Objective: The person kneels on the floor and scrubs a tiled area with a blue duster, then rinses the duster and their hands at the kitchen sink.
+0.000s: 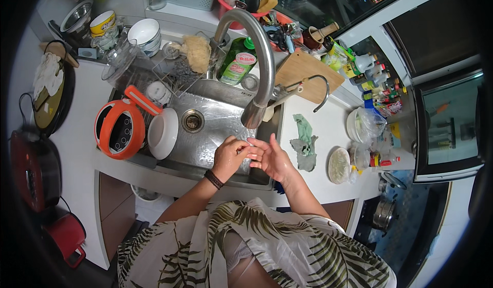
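Over the right part of a stainless steel sink (200,110), my two wet hands meet below the arched metal faucet (265,53). My left hand (229,159), with a dark beaded bracelet at its wrist, has its fingertips at the fingers of my right hand (271,159). The right palm is turned up with the fingers spread. Whether something small lies between the fingertips cannot be told. A white plate (163,134) leans at the sink's left side, beside an orange and black appliance part (120,129). Green and grey cloths (304,141) lie on the counter at right.
Behind the sink stand a green dish soap bottle (237,61), a wire rack with a loofah (196,53) and a wooden cutting board (310,78). Stacked bowls (144,33) stand back left. A covered bowl (339,164) and several sauce bottles (373,74) are at right.
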A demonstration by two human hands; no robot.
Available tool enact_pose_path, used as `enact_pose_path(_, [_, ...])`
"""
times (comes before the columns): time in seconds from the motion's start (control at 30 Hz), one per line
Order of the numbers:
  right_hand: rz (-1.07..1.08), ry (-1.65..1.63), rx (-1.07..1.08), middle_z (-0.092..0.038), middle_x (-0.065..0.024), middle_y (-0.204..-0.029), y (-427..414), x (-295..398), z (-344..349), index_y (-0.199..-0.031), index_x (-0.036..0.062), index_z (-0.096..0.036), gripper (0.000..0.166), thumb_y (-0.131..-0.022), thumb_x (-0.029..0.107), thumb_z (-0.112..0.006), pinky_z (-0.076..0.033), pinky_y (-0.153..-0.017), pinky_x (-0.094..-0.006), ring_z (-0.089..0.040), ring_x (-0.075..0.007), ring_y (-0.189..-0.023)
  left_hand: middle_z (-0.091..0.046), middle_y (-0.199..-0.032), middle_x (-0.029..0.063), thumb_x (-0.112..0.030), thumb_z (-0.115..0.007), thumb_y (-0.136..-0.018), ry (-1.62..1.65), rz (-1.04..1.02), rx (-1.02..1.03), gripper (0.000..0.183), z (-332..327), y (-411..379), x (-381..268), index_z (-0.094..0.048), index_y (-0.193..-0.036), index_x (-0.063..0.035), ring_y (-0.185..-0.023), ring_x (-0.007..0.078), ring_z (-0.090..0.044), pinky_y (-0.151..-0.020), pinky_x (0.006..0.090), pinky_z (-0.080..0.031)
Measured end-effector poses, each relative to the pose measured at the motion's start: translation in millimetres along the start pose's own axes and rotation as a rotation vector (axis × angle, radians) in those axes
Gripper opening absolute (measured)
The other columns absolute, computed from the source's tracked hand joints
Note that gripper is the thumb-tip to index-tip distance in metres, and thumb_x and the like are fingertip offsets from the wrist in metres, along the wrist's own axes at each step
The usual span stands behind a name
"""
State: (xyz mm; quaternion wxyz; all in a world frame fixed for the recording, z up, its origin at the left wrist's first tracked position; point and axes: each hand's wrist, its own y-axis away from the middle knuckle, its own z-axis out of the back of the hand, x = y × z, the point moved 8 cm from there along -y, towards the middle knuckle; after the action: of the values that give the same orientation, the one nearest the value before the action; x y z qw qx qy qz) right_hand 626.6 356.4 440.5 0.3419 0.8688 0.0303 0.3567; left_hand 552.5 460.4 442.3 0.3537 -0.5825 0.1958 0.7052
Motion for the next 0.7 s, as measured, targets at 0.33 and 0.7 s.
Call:
enact_pose_path(0.33, [-0.063, 0.057, -0.134, -0.059, -0.0117, -0.112, -5, -5, 28, -0.123, 0.0045, -0.049, 0.067, -0.092, 0.059, -0.027, -0.051, -0.073, -0.0331, -0.060, -0.0230, -0.097, -0.054, -0.070, 0.0071, -0.009, -0.069, -0.075, 0.045, 0.117, -0.092, 0.008, 26, 10, 35, -0.065, -0.080, -0.0044, -0.059, 0.0194, -0.056, -0.055, 0.0290, -0.045])
enact_pose_path(0.7, [0.013, 0.125, -0.354, -0.061, -0.0069, -0.101, -37, -15, 57, -0.112, 0.0041, -0.054, 0.032, -0.096, 0.029, -0.040, -0.050, -0.069, -0.0291, -0.061, -0.0178, -0.085, -0.054, -0.068, 0.0074, -0.008, -0.069, -0.073, -0.141, 0.148, -0.110, 0.006, 49, 31, 56, -0.066, -0.076, -0.0043, -0.059, 0.0198, -0.055, -0.055, 0.0300, -0.043])
